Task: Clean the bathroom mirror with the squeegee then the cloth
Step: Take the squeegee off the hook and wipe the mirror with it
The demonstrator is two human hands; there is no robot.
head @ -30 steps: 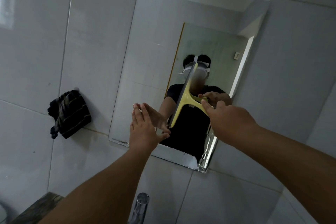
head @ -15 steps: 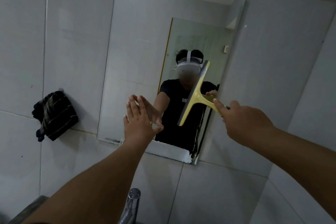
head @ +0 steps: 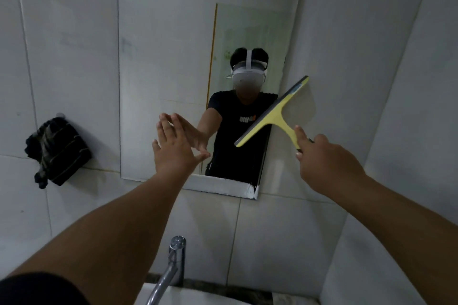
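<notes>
R grip (head: 319,158) holds squeegee (head: 272,116) at mirror (head: 161,57) R edge; blade up-left.

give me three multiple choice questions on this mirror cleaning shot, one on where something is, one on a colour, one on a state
1. Where does the dark striped cloth hang?
A. on the wall left of the mirror
B. over the tap
C. in the left hand

2. What colour is the squeegee frame?
A. red
B. yellow
C. blue

3. What is the left hand doing?
A. gripping the cloth
B. turning the tap
C. open, fingers spread, at the mirror

Answers:
1. A, the cloth hangs on the tiled wall, apart from the mirror's left edge.
2. B, its handle and blade holder are yellow, held in the right hand at the mirror's right edge.
3. C, the palm faces the glass and holds nothing, while the tap stands untouched below.
</notes>
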